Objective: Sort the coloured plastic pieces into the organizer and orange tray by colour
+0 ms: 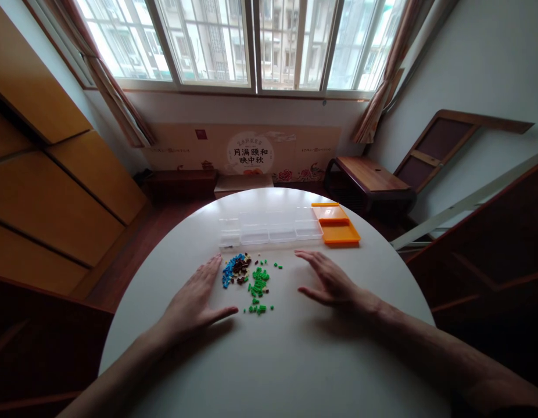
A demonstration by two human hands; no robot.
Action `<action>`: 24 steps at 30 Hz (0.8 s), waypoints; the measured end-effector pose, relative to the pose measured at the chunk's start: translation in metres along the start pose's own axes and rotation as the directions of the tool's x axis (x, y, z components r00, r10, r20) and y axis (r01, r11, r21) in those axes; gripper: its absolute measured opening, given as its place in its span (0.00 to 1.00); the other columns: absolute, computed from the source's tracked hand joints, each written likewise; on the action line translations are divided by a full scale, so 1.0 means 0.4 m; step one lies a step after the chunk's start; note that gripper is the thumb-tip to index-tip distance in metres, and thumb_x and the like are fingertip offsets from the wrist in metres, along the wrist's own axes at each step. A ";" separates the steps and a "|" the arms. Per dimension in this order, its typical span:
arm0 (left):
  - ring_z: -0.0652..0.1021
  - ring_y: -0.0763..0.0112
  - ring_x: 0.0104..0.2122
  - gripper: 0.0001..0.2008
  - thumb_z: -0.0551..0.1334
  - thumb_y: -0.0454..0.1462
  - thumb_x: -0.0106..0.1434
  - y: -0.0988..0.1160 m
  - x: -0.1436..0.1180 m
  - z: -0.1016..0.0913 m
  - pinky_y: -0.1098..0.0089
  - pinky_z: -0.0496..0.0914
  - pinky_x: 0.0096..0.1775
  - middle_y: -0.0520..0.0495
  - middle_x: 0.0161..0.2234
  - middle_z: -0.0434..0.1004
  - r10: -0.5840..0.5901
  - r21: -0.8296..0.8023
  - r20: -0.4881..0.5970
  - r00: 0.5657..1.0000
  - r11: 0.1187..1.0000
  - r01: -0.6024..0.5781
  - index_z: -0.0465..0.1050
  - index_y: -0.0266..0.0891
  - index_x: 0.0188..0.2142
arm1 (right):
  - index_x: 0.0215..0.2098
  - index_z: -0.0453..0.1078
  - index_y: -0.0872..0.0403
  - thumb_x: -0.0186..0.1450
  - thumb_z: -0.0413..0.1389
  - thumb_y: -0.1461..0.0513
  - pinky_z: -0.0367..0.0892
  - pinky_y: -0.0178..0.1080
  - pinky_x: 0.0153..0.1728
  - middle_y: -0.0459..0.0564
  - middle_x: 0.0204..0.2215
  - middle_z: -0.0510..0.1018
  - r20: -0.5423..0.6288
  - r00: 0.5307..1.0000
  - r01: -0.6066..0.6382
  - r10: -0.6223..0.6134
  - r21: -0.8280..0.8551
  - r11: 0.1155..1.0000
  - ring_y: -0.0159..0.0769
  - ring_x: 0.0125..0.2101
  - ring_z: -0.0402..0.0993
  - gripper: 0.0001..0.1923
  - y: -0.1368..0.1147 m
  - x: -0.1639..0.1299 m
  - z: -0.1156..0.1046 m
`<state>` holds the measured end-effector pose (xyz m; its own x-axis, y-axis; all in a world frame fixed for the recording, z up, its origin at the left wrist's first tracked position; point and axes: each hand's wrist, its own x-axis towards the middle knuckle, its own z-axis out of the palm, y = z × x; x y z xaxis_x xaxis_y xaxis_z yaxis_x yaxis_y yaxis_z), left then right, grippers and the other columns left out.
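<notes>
Small green bricks [259,281] lie scattered on the white round table [269,371]. Up and to their left is a heap of blue bricks [229,270] and dark brown bricks [241,266], with a few pale yellow bits among them. My left hand [197,299] rests at the left of the pile, thumb stretched out toward the lowest green pieces, holding nothing. To the right of the pile, my right hand [325,278] is apart from the bricks, its fingers extended and thumb spread, also with nothing in it.
Behind the bricks stands a clear plastic compartment box [282,235]. An orange tray [341,233] with two sections adjoins its right end. Beyond the table are a low wooden stand [369,174] at the right and wooden cabinets [46,197] at the left.
</notes>
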<state>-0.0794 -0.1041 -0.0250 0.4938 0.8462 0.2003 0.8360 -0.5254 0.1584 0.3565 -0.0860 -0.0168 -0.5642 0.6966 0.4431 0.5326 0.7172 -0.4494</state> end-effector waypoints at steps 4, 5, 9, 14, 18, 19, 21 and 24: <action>0.58 0.36 0.78 0.75 0.71 0.72 0.55 0.030 0.020 -0.018 0.44 0.57 0.77 0.33 0.81 0.45 0.090 -0.087 0.065 0.994 0.993 -0.085 0.29 0.44 0.83 | 0.83 0.39 0.58 0.56 0.70 0.29 0.48 0.64 0.79 0.69 0.80 0.50 0.247 0.969 -0.014 0.004 0.037 0.999 0.64 0.79 0.48 0.76 -0.081 0.055 0.082; 0.58 0.36 0.78 0.77 0.72 0.72 0.53 0.035 0.025 -0.022 0.44 0.57 0.77 0.33 0.81 0.44 0.118 -0.111 0.079 0.990 0.988 -0.109 0.29 0.44 0.83 | 0.84 0.37 0.58 0.54 0.70 0.28 0.46 0.63 0.80 0.69 0.81 0.47 0.264 0.964 -0.034 0.020 0.049 0.998 0.64 0.80 0.45 0.80 -0.088 0.072 0.096; 0.58 0.35 0.78 0.78 0.73 0.71 0.52 0.049 0.046 -0.024 0.43 0.58 0.76 0.32 0.81 0.44 0.164 -0.141 0.088 0.982 0.978 -0.151 0.28 0.44 0.83 | 0.84 0.33 0.60 0.53 0.68 0.26 0.47 0.59 0.80 0.70 0.81 0.44 0.262 0.963 -0.075 0.059 0.053 0.996 0.63 0.81 0.43 0.83 -0.097 0.125 0.142; 0.59 0.37 0.77 0.74 0.71 0.70 0.56 0.072 0.075 0.002 0.44 0.59 0.76 0.33 0.81 0.46 0.158 -0.134 0.038 0.987 0.979 -0.152 0.30 0.43 0.83 | 0.84 0.35 0.61 0.57 0.66 0.26 0.45 0.57 0.81 0.69 0.82 0.43 0.265 0.964 -0.015 0.008 0.025 1.000 0.61 0.81 0.41 0.79 -0.091 0.157 0.175; 0.59 0.35 0.77 0.76 0.72 0.72 0.53 0.081 0.086 0.017 0.43 0.59 0.75 0.32 0.81 0.46 0.120 -0.118 -0.018 0.993 0.986 -0.121 0.32 0.43 0.83 | 0.84 0.37 0.61 0.57 0.67 0.27 0.45 0.56 0.81 0.68 0.82 0.42 0.288 0.958 -0.009 -0.001 0.034 0.999 0.60 0.81 0.40 0.77 -0.080 0.173 0.170; 0.59 0.34 0.77 0.76 0.72 0.72 0.53 0.081 0.087 0.018 0.42 0.59 0.75 0.32 0.81 0.45 0.117 -0.114 -0.020 0.993 0.986 -0.118 0.32 0.43 0.83 | 0.84 0.37 0.61 0.58 0.67 0.28 0.45 0.56 0.81 0.68 0.82 0.42 0.294 0.956 -0.003 -0.009 0.041 0.999 0.59 0.81 0.40 0.77 -0.078 0.178 0.167; 0.59 0.34 0.77 0.77 0.72 0.72 0.52 0.078 0.090 0.016 0.42 0.59 0.75 0.32 0.81 0.45 0.119 -0.109 -0.014 0.993 0.987 -0.119 0.31 0.43 0.83 | 0.84 0.36 0.60 0.58 0.67 0.28 0.45 0.55 0.81 0.67 0.82 0.43 0.303 0.952 0.022 -0.039 0.061 0.998 0.58 0.81 0.40 0.77 -0.075 0.187 0.160; 0.58 0.35 0.78 0.78 0.72 0.72 0.52 0.069 0.096 0.011 0.42 0.58 0.76 0.32 0.81 0.44 0.133 -0.107 0.000 0.991 0.985 -0.132 0.31 0.42 0.83 | 0.84 0.36 0.60 0.58 0.69 0.29 0.46 0.54 0.81 0.67 0.82 0.44 0.310 0.946 0.067 -0.094 0.095 0.993 0.57 0.81 0.41 0.77 -0.073 0.205 0.157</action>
<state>-0.0364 -0.0858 -0.0172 0.6004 0.7690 0.2196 0.7329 -0.6390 0.2335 0.2551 -0.0509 -0.0162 -0.7794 0.5864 0.2205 0.4314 0.7576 -0.4899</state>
